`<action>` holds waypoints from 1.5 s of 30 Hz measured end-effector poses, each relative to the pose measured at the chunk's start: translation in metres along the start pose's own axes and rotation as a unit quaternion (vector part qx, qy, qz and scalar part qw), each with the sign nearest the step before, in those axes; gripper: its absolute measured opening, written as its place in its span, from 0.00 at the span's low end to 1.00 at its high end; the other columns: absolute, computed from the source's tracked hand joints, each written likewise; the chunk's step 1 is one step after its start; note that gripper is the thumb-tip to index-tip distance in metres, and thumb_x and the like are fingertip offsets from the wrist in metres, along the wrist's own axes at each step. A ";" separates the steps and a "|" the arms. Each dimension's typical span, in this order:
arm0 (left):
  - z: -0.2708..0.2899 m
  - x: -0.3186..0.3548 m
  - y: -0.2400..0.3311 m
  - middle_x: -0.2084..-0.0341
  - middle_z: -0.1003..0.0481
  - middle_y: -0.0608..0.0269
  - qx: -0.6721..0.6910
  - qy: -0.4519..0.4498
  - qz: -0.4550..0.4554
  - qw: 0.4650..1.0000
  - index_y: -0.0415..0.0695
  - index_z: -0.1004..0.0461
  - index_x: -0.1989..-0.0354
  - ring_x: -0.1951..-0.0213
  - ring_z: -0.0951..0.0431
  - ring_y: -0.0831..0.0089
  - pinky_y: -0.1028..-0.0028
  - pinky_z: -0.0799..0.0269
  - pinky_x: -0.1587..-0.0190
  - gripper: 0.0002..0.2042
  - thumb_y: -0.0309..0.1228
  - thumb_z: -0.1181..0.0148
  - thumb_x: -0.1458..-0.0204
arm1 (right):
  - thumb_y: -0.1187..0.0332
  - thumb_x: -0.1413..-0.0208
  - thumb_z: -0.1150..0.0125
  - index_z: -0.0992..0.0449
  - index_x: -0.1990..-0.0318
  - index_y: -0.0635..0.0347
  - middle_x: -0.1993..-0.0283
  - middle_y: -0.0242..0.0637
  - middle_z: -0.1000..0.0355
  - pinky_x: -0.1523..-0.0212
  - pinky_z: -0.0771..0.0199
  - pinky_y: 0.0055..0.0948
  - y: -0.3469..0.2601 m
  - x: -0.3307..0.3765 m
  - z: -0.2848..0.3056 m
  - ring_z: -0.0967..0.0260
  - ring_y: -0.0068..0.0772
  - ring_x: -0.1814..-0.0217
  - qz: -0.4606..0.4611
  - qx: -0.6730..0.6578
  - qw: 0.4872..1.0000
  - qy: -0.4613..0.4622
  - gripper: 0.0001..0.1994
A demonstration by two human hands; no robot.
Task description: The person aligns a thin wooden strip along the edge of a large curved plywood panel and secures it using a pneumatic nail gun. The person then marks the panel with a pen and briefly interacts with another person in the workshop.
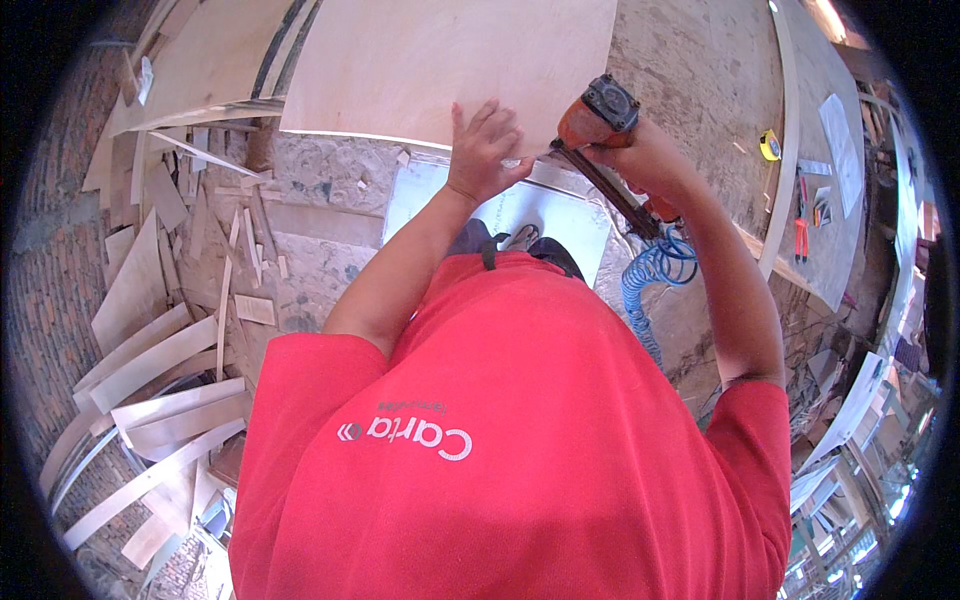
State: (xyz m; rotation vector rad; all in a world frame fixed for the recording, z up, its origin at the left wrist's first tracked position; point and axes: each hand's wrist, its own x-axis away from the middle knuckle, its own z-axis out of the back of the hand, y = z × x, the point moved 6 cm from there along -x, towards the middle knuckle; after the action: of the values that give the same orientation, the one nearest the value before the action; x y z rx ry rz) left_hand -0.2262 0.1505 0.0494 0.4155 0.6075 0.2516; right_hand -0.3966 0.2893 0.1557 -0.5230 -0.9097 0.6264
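The left hand [485, 150] lies flat with fingers spread and relaxed, grasping nothing, pressing down on the near edge of a large pale plywood sheet [450, 60] that covers the middle of the workbench [700, 80]. Just beside it, the right hand [640, 155] is clenched around the handle of an orange pneumatic nail gun [600, 125], whose dark head points up and away while its long black magazine slants back toward the person's body. The gun's nose sits at the sheet's near edge, close to the left fingertips; whether it touches the wood cannot be told. A coiled blue air hose [655, 265] hangs from the rear of the tool, below the right forearm. Under the sheet's near edge a white panel [545, 215] juts out toward the person. On the far right edge of the bench lie a yellow tape measure [769, 146], red-handled pliers [801, 235] and sheets of paper [840, 130]. To the left, well apart from the hands, cut plywood strips [160, 360] lie scattered on the floor.
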 end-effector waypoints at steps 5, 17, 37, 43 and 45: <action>0.000 0.002 0.000 0.44 0.25 0.61 -0.011 -0.004 -0.001 1.000 0.49 0.18 0.63 0.34 0.33 0.56 0.29 0.61 0.31 0.19 0.47 0.28 0.60 | 0.63 0.48 0.27 0.19 0.47 0.55 0.59 0.36 0.19 0.64 0.28 0.33 -0.005 -0.001 -0.002 0.27 0.29 0.64 0.051 0.028 0.998 0.021 0.20; 0.027 0.011 -0.020 0.41 0.26 0.57 0.052 -0.064 0.001 0.997 0.46 0.18 0.60 0.33 0.33 0.59 0.47 0.50 0.27 0.16 0.39 0.27 0.55 | 0.64 0.48 0.27 0.18 0.49 0.52 0.67 0.27 0.23 0.77 0.38 0.28 -0.008 0.009 -0.009 0.36 0.19 0.72 -0.006 -0.028 0.999 -0.013 0.18; 0.032 0.018 -0.019 0.44 0.23 0.57 0.015 -0.006 0.015 1.000 0.45 0.18 0.59 0.36 0.29 0.60 0.51 0.43 0.29 0.18 0.39 0.23 0.57 | 0.68 0.47 0.28 0.20 0.46 0.55 0.55 0.33 0.19 0.57 0.25 0.32 -0.025 0.015 -0.018 0.25 0.28 0.56 0.002 -0.004 1.000 -0.013 0.19; 0.033 0.018 -0.017 0.44 0.23 0.57 0.009 -0.005 0.018 1.000 0.45 0.18 0.60 0.36 0.29 0.60 0.50 0.44 0.28 0.17 0.40 0.24 0.56 | 0.68 0.48 0.28 0.21 0.44 0.55 0.51 0.36 0.19 0.48 0.26 0.33 -0.036 0.023 -0.020 0.23 0.31 0.49 -0.014 -0.021 1.000 -0.012 0.21; 0.034 0.017 -0.015 0.44 0.23 0.57 0.014 -0.005 0.015 1.000 0.45 0.18 0.60 0.36 0.29 0.60 0.51 0.44 0.28 0.17 0.40 0.24 0.55 | 0.66 0.48 0.27 0.19 0.47 0.54 0.59 0.33 0.20 0.66 0.29 0.30 -0.024 0.015 -0.020 0.29 0.26 0.64 0.048 0.012 0.998 0.027 0.19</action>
State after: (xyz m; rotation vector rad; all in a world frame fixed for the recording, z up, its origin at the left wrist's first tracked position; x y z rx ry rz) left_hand -0.1911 0.1326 0.0590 0.4527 0.5951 0.2701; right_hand -0.3671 0.2798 0.1691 -0.5617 -0.8289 0.7064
